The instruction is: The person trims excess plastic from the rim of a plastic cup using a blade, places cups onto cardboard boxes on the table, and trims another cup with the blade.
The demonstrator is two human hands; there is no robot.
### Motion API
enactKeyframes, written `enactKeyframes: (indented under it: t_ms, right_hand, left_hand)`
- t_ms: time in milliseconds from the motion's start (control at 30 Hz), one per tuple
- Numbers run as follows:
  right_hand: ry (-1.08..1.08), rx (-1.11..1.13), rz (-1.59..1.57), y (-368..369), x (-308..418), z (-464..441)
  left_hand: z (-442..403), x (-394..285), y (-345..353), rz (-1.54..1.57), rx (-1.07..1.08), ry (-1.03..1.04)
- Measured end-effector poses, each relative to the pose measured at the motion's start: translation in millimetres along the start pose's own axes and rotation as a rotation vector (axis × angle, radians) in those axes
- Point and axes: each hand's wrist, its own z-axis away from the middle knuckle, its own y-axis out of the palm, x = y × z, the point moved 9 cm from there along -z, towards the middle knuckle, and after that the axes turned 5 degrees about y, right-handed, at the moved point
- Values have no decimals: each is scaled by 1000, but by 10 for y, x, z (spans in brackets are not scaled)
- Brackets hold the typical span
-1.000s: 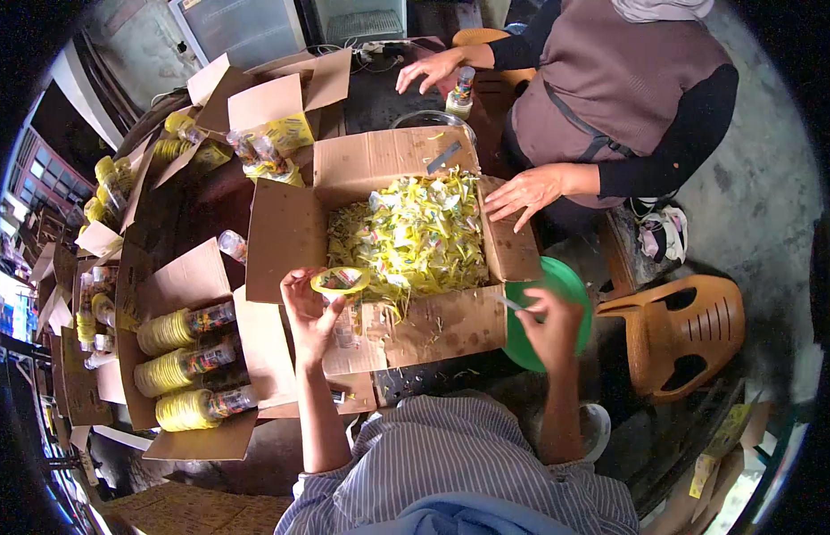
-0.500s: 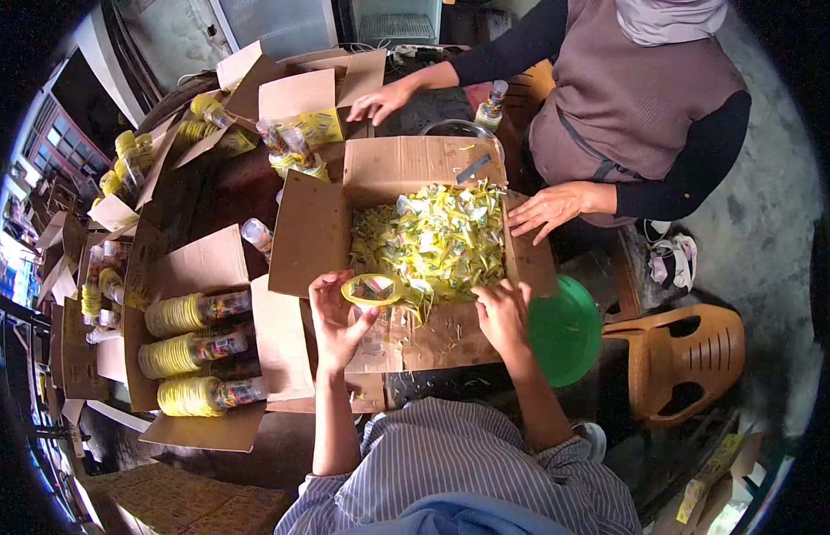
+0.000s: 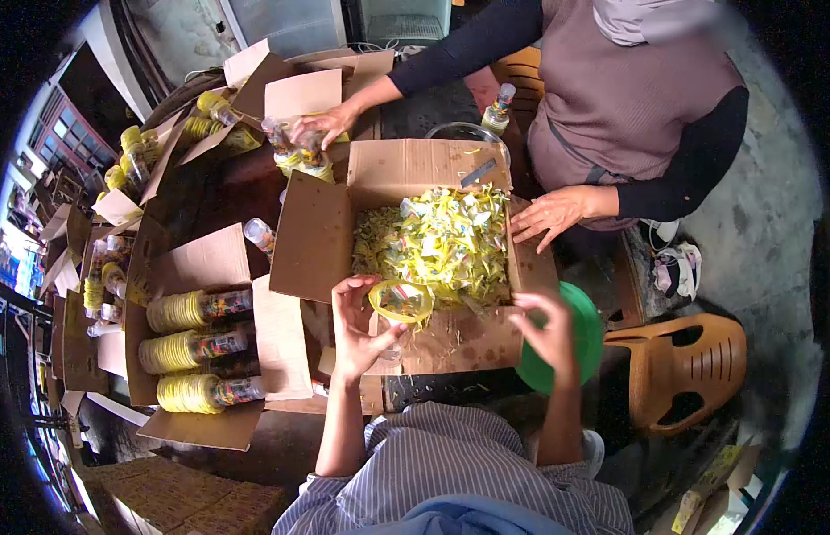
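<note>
My left hand [image 3: 359,328] grips a clear plastic cup with a yellow rim [image 3: 424,314], its mouth turned up towards me and small dark and red bits showing inside. The cup is over the near edge of an open cardboard box [image 3: 415,160] heaped with small yellow-and-white wrapped packets [image 3: 450,236]. My right hand [image 3: 550,334] is off to the right, fingers apart with nothing visible in them, slightly blurred. It is above the box's near right corner, beside a green round tub [image 3: 582,334].
Another person's right hand touches filled cup stacks [image 3: 294,159] at the back; their left hand rests on the box's right flap. To the left, a carton [image 3: 279,339] contains several yellow-rimmed cup stacks [image 3: 187,352]. An orange chair [image 3: 647,383] stands right.
My left hand and the cup have shifted right, the cup tilting more towards me. My right hand has left the packets, moving right and opening. The other person's hand has reached the cup stacks.
</note>
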Motion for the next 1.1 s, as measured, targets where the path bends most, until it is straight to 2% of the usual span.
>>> enactKeyframes:
  t_ms: [33,100,133,167,200,267,333,367,400,467,533,567,667,767,833,967,1100]
  right_hand:
    - [169,-30,-99,-172,-285,68]
    - [368,-163,-489,-470,-808,285]
    - [265,-160,-755,-531,-1321,392]
    - [478,-90,-726,-449,-1650,496]
    - [427,-34,263,-466,-1496,600]
    - [223,-44,989,-306,-940,576]
    - [74,-162,475,-266,-447,384]
    - [36,-145,294,-157,-113,254]
    - [72,-120,187,-48,146,144]
    - [-120,-78,31,206,727,-73]
    - [-361,48,225,503,1212,-235]
    - [-375,75,115,653,1291,-296]
    - [-396,194,468,884,1276,-384]
    - [-630,260,453,1004,1264,-308]
    - [-706,310,500,1074,1261,-274]
    - [-767,339,475,1162,1263,-252]
    - [-892,293,426,1169,1326,-217]
  left_hand:
    - [2,-49,-2,-3,-3,24]
    - [-13,-137,-10,-15,-18,77]
    - [-15,-174,-12,-24,-27,101]
    - [-5,-208,-15,-31,-35,120]
    - [-10,-247,-10,-50,-35,150]
    - [2,-329,10,-92,0,219]
    - [-3,-395,68,-116,27,251]
    - [12,-399,105,-106,51,246]
    - [18,-395,157,-94,79,244]
    - [41,-389,287,-71,158,251]
    - [71,-399,361,-94,217,240]
    - [98,-415,383,-108,247,236]
    - [168,-469,352,-157,268,297]
    - [182,-475,344,-132,244,339]
    - [184,-451,307,-130,185,305]
    - [111,-336,400,-384,356,127]
    - [123,-143,470,-451,392,-24]
